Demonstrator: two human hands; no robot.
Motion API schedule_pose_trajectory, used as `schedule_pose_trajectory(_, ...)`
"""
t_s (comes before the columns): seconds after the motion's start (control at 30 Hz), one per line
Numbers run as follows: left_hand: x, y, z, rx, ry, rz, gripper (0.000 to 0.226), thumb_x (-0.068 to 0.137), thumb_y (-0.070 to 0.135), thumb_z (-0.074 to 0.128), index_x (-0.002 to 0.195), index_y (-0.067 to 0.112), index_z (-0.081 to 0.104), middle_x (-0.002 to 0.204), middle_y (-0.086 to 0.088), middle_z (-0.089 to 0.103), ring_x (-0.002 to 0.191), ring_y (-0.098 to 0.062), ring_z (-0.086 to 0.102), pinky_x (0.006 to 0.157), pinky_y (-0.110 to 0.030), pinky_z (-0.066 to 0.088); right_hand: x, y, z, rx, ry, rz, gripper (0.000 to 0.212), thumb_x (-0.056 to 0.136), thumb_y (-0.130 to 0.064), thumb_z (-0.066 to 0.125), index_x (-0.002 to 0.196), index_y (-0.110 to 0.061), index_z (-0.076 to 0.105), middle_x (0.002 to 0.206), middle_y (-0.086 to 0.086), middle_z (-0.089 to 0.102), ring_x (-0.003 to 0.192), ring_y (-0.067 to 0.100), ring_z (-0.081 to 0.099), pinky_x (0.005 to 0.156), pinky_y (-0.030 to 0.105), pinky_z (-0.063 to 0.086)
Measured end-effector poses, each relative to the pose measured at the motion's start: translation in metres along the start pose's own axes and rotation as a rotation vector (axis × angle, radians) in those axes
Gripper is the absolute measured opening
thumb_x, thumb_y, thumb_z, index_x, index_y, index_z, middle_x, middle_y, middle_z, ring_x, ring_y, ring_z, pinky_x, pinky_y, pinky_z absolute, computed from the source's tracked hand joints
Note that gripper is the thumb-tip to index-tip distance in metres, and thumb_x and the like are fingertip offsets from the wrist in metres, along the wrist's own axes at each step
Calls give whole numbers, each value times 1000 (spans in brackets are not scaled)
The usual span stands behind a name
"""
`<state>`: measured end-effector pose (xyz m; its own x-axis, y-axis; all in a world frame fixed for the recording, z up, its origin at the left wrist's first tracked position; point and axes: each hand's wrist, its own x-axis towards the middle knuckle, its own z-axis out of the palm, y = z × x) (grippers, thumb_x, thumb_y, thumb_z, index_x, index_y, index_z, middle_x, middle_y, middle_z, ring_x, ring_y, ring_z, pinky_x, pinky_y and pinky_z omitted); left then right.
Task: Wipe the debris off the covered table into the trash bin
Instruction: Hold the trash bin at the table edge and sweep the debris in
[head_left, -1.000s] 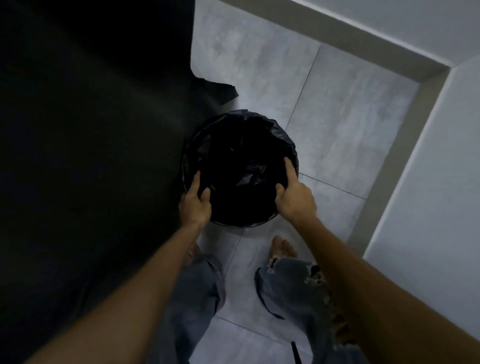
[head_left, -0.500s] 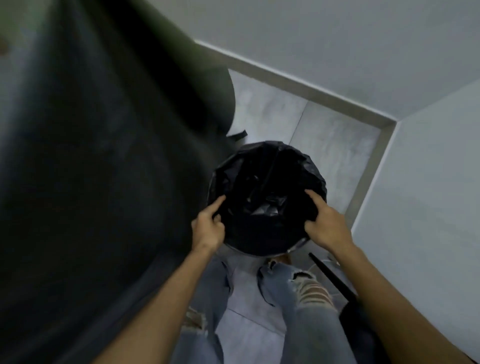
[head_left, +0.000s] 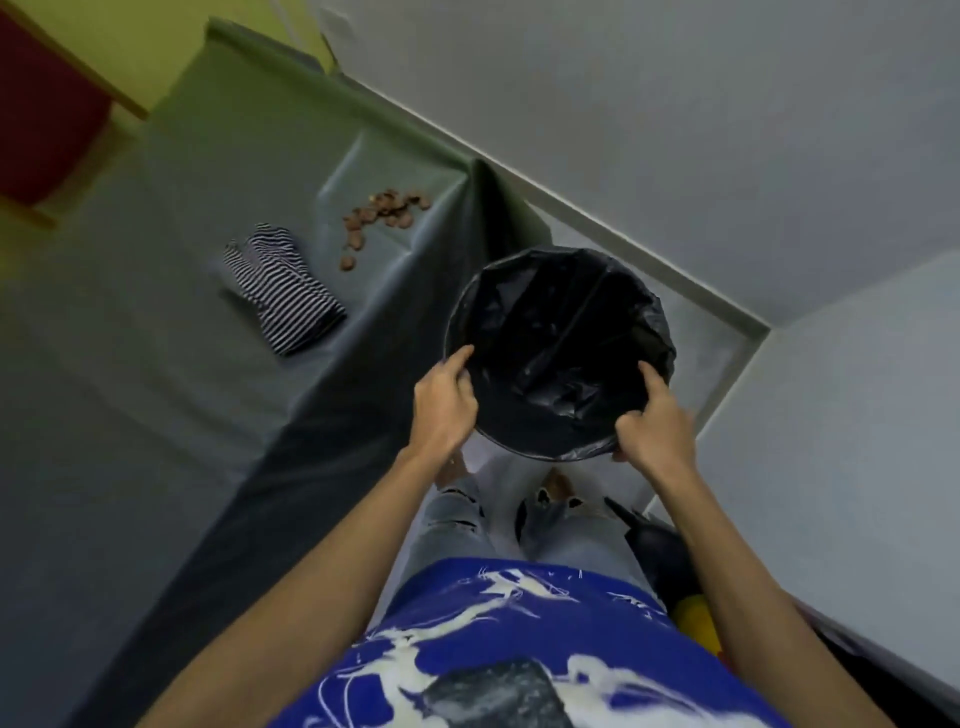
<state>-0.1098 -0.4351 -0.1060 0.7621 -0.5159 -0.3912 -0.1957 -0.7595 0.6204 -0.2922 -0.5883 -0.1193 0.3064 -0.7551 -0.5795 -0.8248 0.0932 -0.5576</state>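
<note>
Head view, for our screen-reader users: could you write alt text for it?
A person's left hand and right hand grip the rim of a black-lined trash bin beside the corner of a covered table. On the table lie brown debris near that corner and a folded striped cloth.

Dim, soft, slightly blurred, with wide-angle edge distortion.

The debris (head_left: 382, 215) and a cloth (head_left: 283, 288) lie on the table (head_left: 156, 364), left of the bin (head_left: 558, 353).
</note>
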Motion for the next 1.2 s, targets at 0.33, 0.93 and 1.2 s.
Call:
schedule_pose_trajectory(0.33,-41,16,-5,-414,-57,-341,75,91,-7,37,155,31,25,134,-4,55,68,-1,51,50,-5,45,-32,-30,-21,-77,-185,-129,75,87,-20,58,153,-37,26,85,2,72,66,16,73,66,36,62)
schedule_pose_trajectory(0.93,8,28,-55,-485,-257,-279,74,87,-14,28,125,38,65,121,-4,62,95,-24,70,69,-40,62,22,-74,-68,-236,-252,-229,74,84,3,41,150,-31,39,145,12,48,85,24,61,55,28,52)
schedule_pose_trajectory(1.2,27,24,-56,-373,-92,-223,60,96,3,40,148,33,41,145,-4,51,95,-11,63,71,-19,53,7,-118,-34,-205,-89,-149,78,77,-1,39,149,-30,34,116,18,61,69,37,68,46,42,59)
